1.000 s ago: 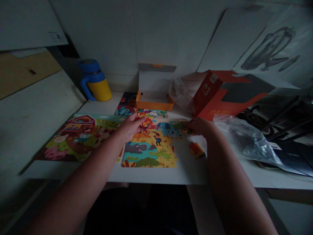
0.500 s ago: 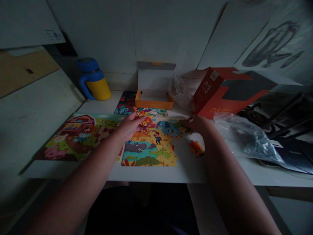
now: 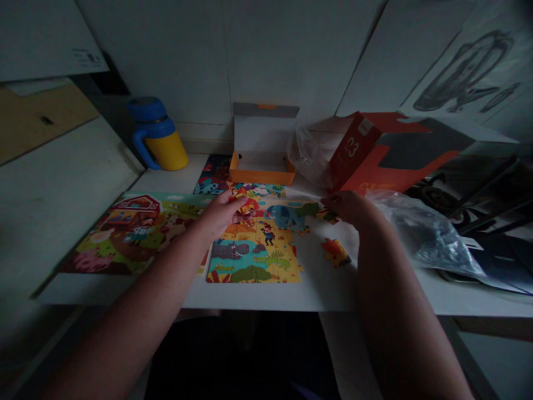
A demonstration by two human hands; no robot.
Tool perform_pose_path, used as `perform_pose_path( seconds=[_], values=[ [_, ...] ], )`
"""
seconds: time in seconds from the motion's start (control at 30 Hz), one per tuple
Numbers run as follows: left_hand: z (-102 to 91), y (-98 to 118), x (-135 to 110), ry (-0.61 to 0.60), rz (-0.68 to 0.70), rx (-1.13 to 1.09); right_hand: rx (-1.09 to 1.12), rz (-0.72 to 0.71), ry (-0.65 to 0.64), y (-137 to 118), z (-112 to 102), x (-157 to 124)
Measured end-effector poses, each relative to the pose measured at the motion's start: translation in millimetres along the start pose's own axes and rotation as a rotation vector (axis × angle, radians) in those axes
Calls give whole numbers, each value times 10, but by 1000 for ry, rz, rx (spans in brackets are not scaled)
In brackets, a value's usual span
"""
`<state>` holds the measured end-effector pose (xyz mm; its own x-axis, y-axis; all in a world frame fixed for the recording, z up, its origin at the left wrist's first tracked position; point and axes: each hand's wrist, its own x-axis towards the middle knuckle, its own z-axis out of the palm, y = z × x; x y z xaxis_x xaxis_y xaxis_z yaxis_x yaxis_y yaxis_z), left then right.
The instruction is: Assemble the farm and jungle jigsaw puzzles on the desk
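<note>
**Left hand** (image 3: pixel 219 215): above the near-top edge of the animal jigsaw puzzle (image 3: pixel 254 261). Its fingers (image 3: pixel 233 201) are curled together, holding a red and orange puzzle piece (image 3: pixel 249 206) against the thumb.

**Right hand** (image 3: pixel 350 206): at the right edge of the animal jigsaw puzzle. Its fingers (image 3: pixel 335 198) are close together and appear to pinch a small puzzle piece (image 3: pixel 327 216), which is partly hidden beneath them.

**Latest change:** the right hand sits slightly farther right along the puzzle edge than it did half a second ago. The left hand's hold looks the same.

**Animal jigsaw puzzle:** partly assembled, flat on the desk (image 3: pixel 266 297), showing a hippo, an elephant and a crocodile, with its top right side unfinished.

**Loose orange piece** (image 3: pixel 335 253): lying just right of the animal jigsaw puzzle, touching neither hand.

**Farm puzzle** (image 3: pixel 133 233): left of the animal jigsaw puzzle, touching its edge.

**Dark jungle puzzle** (image 3: pixel 213 176): just behind the animal jigsaw puzzle.

**Orange box** (image 3: pixel 262 169): open, behind the animal jigsaw puzzle.

**Red carton** (image 3: pixel 356 153): behind and to the right.

**Plastic bag** (image 3: pixel 425 233): right of the animal jigsaw puzzle.

**Blue and yellow bottle** (image 3: pixel 161 141): behind and to the left.
</note>
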<state>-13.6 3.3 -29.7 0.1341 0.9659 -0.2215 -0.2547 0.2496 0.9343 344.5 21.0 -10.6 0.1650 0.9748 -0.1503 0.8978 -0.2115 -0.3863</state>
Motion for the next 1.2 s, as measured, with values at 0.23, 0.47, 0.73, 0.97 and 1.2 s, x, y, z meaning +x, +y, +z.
perform_pose_path(
  seconds=[0.23,0.47,0.73,0.97,1.2],
  values=[
    [-16,-14,13,0,9,3,344,73,-189,-29,81,-13],
    [-22,-10,18,-7,15,-28,210,-50,-287,8,66,-16],
    [-1,5,3,2,0,-5,-2,-231,-184,16,15,-42],
    [14,21,-18,-6,0,-13,-38,-188,-183,-123,-31,-141],
    [-10,-2,7,-8,1,3,-55,-202,-144,-107,-15,-141]
  ],
)
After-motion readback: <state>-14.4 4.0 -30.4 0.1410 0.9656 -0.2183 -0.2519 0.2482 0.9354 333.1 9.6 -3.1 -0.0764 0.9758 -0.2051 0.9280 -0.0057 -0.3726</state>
